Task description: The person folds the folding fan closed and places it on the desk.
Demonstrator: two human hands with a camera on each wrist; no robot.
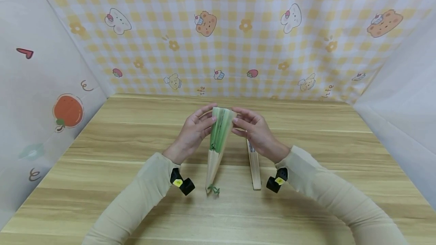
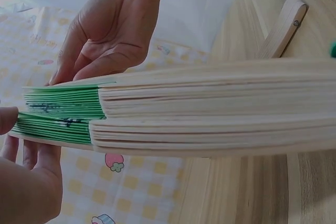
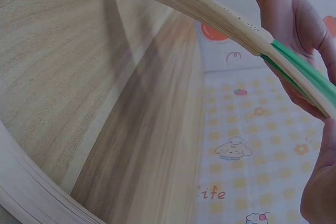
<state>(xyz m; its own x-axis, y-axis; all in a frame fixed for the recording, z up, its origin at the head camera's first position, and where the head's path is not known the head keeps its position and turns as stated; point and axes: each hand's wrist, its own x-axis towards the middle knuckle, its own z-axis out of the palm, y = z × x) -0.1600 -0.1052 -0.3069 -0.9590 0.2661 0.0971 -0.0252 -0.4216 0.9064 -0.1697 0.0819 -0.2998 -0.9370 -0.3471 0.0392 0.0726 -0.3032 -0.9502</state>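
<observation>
A green folding fan (image 1: pixel 219 131) with pale wooden ribs is held up, spread slightly, its narrow end with a green cord (image 1: pixel 214 189) toward me. My left hand (image 1: pixel 195 127) pinches its upper left edge between thumb and fingers. On the opposite edge, my right hand (image 1: pixel 253 128) grips the top with thumb and fingertips. The left wrist view shows the fan's green pleats (image 2: pixel 63 103) and stacked ribs side-on, split by a small gap. Part of a second, folded fan (image 1: pixel 254 169) lies on the table below my right hand, its upper end hidden behind that hand.
The wood-grain table (image 1: pixel 143 131) stretches back to a yellow checked curtain (image 1: pixel 231 48) with cartoon prints. White cloth sides (image 1: pixel 30 97) stand left and right. Black wrist cameras (image 1: pixel 186 186) sit on both cuffs.
</observation>
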